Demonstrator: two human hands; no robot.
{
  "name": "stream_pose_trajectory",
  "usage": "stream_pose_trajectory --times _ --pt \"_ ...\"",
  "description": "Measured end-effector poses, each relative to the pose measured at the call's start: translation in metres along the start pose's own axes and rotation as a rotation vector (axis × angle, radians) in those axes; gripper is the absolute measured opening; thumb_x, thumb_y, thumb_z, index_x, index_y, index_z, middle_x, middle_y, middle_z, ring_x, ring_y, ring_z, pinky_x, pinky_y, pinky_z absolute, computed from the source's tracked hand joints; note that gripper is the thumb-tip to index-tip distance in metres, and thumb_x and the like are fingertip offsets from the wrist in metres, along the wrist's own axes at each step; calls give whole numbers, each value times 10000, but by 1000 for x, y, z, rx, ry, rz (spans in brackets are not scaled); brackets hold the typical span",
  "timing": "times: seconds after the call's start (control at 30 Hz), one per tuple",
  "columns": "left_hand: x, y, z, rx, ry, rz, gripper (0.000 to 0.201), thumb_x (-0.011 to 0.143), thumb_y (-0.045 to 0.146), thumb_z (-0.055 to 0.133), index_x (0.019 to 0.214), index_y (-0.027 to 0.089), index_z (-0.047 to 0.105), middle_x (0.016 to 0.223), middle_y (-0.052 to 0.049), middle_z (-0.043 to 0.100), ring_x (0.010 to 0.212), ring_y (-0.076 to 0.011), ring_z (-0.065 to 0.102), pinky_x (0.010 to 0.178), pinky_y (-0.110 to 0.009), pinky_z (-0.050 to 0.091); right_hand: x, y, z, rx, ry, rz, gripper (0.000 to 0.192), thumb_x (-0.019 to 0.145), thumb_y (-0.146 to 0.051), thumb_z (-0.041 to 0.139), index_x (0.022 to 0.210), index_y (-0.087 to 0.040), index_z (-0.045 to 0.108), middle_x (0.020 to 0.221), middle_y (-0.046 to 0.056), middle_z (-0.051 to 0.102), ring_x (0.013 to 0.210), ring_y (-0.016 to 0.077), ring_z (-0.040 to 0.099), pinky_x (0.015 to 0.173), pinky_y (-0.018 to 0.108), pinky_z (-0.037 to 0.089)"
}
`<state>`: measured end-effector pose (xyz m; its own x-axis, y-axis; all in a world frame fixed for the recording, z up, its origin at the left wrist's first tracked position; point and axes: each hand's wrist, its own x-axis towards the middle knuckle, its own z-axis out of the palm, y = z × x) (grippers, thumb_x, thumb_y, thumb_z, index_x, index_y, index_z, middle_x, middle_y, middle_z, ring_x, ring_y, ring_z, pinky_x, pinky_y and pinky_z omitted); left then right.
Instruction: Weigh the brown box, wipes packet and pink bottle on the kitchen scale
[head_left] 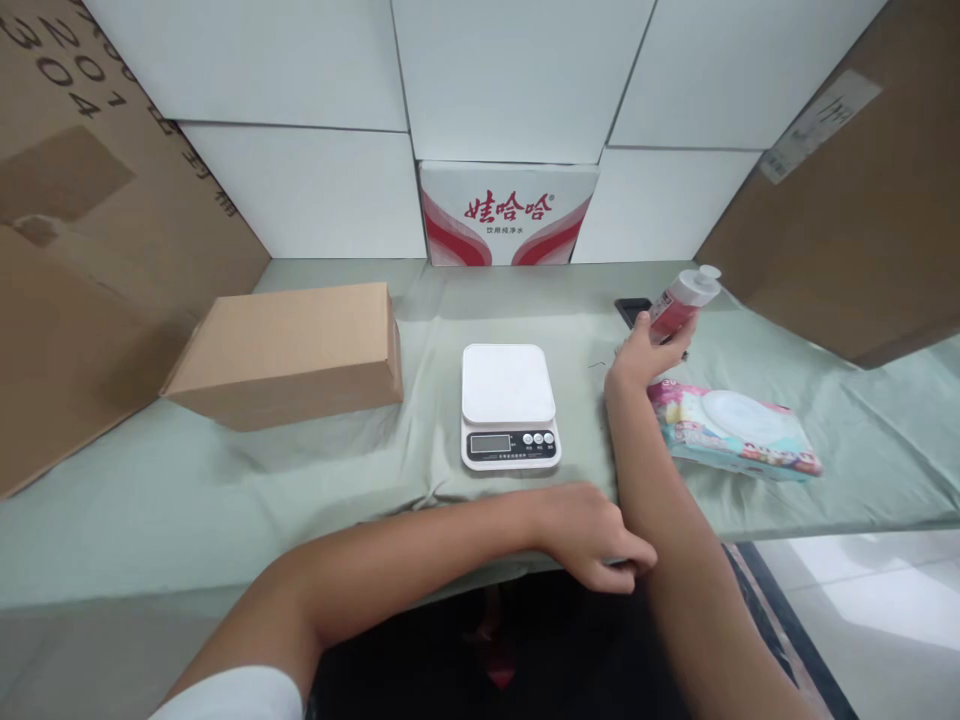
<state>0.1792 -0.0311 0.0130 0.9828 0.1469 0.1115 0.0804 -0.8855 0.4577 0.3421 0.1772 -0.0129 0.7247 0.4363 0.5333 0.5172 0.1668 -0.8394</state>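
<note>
Nearest the camera, the left hand (592, 535) lies at the front edge of the surface (225, 490), its fingers (634, 570) curled loosely together and resting against the right forearm, holding nothing. That forearm runs up and away from it to the right hand (645, 352), whose fingers are wrapped around the lower part of a small pink bottle (679, 300) with a clear cap. The bottle is tilted, cap pointing up and to the right, and is lifted a little off the cloth. Just behind the bottle a dark phone (631, 308) lies flat. Just beside the right wrist, on its right, sits a soft pack of wet wipes (735, 432) with a round white lid on its colourful wrapper. To the left of the wrist, well clear of it, a white kitchen scale (510, 403) stands with an empty platform and its display facing the person. Farther left lies a closed brown cardboard box (289, 352). A pale green cloth covers the surface. At the back, a white carton with red print (508, 215) stands among plain white boxes (300, 190), and large cardboard sheets (90, 230) lean in from both sides.
</note>
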Motion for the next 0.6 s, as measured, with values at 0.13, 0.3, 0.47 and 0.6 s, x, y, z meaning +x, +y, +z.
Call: stream_pose_trajectory --times 0.13,0.3,0.47,0.6 --pt "-2 -1 3 8 21 13 158 943 368 576 921 249 677 770 24 769 645 -147 648 546 -303 328 -3 -12 -5 -75 22 66 711 905 -386 614 1547 -181 386 1547 193 523 1468 313 507 1314 686 75" --pt "0 -4 6 -12 109 4 171 943 361 550 919 251 678 761 27 765 639 -140 644 544 -295 343 -9 -42 -20 -179 45 28 777 894 -438 650 1576 -194 370 1597 226 403 1554 377 358 1295 708 101" --pt "-30 3 -26 115 449 -32 208 944 318 507 899 252 699 772 -15 740 697 -162 658 641 -324 444 -44 -105 -46 46 -126 -399 730 965 -485 594 1612 -232 372 1647 173 362 1588 371 298 1308 669 181" --pt "-140 8 -63 404 1376 -592 176 975 325 544 1020 276 707 955 -61 706 966 -256 659 921 -435 519 -113 -161 -48 481 -727 -334 539 1009 -473 528 1529 -335 497 1559 93 529 1450 319 520 1207 572 450"
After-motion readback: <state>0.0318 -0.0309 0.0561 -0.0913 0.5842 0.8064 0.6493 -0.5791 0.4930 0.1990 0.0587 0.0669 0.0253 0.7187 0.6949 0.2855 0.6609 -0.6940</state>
